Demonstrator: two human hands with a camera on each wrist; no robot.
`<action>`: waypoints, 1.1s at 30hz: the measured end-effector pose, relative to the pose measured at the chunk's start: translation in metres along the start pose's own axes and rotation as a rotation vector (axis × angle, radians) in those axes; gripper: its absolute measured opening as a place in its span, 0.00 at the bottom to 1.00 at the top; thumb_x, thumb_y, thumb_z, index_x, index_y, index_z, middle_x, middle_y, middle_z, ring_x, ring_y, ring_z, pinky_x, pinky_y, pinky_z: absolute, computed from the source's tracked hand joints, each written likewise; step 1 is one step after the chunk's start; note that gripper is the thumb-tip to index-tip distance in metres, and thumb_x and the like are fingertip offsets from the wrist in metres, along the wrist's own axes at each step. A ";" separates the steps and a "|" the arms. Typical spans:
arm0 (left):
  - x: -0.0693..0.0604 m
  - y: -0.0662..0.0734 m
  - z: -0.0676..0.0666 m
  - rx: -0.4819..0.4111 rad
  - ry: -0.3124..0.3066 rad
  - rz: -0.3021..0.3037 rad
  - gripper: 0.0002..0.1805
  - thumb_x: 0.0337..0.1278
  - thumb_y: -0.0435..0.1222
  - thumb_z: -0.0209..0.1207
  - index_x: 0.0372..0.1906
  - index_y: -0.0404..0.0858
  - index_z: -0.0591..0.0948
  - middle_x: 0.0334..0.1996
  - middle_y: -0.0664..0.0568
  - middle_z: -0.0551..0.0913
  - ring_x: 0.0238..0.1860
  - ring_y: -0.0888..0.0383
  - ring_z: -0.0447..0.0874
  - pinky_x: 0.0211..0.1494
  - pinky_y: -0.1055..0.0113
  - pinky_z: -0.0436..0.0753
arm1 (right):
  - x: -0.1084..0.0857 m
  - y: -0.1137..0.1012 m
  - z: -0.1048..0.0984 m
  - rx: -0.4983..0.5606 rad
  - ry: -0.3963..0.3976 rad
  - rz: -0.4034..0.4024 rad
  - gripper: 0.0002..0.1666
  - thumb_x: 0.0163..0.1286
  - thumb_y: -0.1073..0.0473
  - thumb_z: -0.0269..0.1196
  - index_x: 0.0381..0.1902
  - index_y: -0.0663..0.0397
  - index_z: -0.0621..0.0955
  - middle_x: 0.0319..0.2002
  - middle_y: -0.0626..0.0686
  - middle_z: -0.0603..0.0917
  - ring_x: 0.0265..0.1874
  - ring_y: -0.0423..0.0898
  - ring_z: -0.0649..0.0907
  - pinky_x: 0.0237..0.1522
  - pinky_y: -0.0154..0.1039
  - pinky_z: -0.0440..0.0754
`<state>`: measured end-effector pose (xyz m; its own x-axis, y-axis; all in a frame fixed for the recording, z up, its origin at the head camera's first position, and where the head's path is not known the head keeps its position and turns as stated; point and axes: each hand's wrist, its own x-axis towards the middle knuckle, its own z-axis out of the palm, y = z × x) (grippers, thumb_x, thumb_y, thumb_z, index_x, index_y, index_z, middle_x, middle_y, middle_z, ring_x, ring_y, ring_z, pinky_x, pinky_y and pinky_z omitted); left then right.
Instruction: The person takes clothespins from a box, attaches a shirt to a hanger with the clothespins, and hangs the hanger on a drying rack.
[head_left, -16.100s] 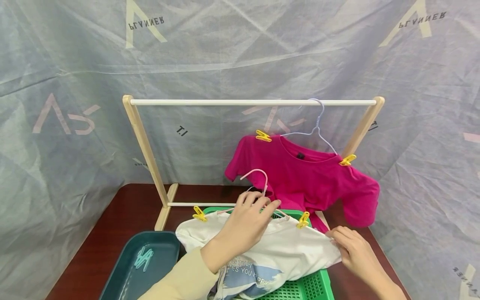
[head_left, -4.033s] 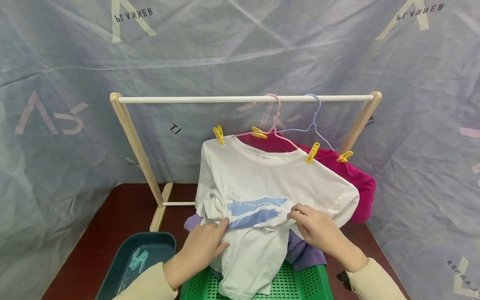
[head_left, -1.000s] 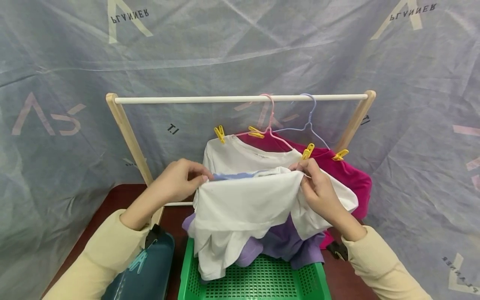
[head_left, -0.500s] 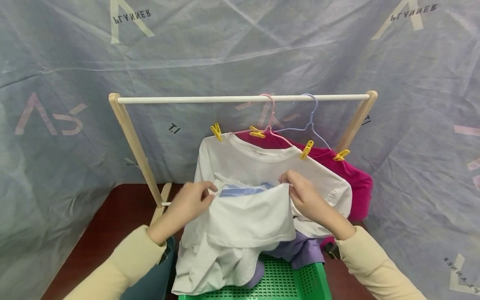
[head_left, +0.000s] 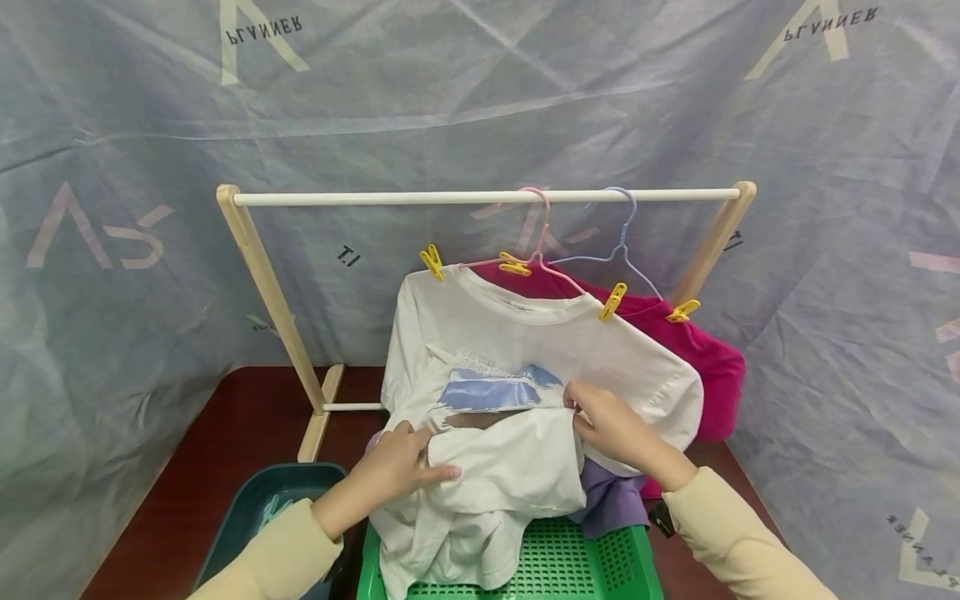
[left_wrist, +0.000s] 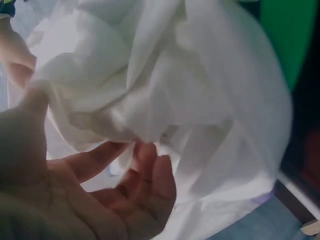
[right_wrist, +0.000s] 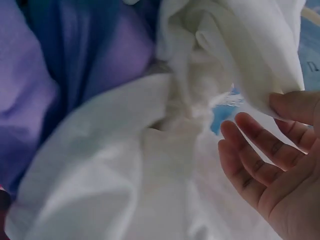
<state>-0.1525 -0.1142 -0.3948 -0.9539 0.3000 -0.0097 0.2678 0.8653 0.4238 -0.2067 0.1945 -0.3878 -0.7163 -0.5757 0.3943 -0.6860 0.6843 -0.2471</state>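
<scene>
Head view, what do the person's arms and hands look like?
The left sleeve and right sleeve are long, plain and cream-coloured. The left hand and right hand are ungloved, with no rings visible. A black object, too small to identify, shows beside the right sleeve's cuff.

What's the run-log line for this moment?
left hand: touching white shirt | right hand: pinching white shirt | white shirt: on pink hanger, hooked over rail | magenta shirt: behind white shirt

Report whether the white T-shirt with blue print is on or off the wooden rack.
On: the T-shirt hangs from a thin pink hanger hooked over the white rod.
</scene>
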 end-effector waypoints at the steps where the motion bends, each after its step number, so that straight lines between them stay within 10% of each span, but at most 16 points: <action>1: -0.002 0.000 0.002 0.015 -0.004 -0.012 0.33 0.37 0.58 0.65 0.42 0.36 0.79 0.32 0.45 0.74 0.33 0.50 0.73 0.33 0.57 0.74 | 0.000 0.002 0.003 -0.007 -0.013 0.003 0.12 0.48 0.73 0.56 0.27 0.52 0.70 0.25 0.45 0.72 0.27 0.39 0.73 0.30 0.35 0.73; 14: -0.001 -0.002 0.009 0.054 0.145 0.024 0.10 0.33 0.34 0.68 0.22 0.41 0.77 0.22 0.52 0.70 0.23 0.58 0.68 0.25 0.67 0.67 | 0.004 0.002 0.030 -0.147 -0.150 0.063 0.32 0.41 0.72 0.61 0.51 0.60 0.75 0.43 0.55 0.77 0.43 0.52 0.78 0.41 0.45 0.77; 24: 0.004 0.018 -0.031 -0.001 0.152 0.042 0.08 0.37 0.32 0.63 0.25 0.43 0.74 0.18 0.53 0.75 0.17 0.59 0.66 0.19 0.67 0.64 | 0.010 0.010 0.046 -0.135 -0.026 -0.037 0.13 0.41 0.78 0.55 0.21 0.56 0.75 0.24 0.51 0.75 0.25 0.47 0.76 0.30 0.38 0.75; 33: 0.038 0.011 -0.084 0.150 0.340 0.104 0.08 0.43 0.31 0.63 0.28 0.42 0.75 0.25 0.49 0.80 0.24 0.54 0.77 0.22 0.63 0.71 | 0.032 0.007 0.020 -0.077 0.224 0.041 0.13 0.36 0.79 0.52 0.18 0.57 0.69 0.20 0.51 0.70 0.20 0.46 0.71 0.23 0.38 0.69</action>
<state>-0.1969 -0.1267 -0.3146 -0.9043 0.2607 0.3382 0.3584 0.8940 0.2691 -0.2368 0.1716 -0.3941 -0.6916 -0.4387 0.5738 -0.6388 0.7422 -0.2026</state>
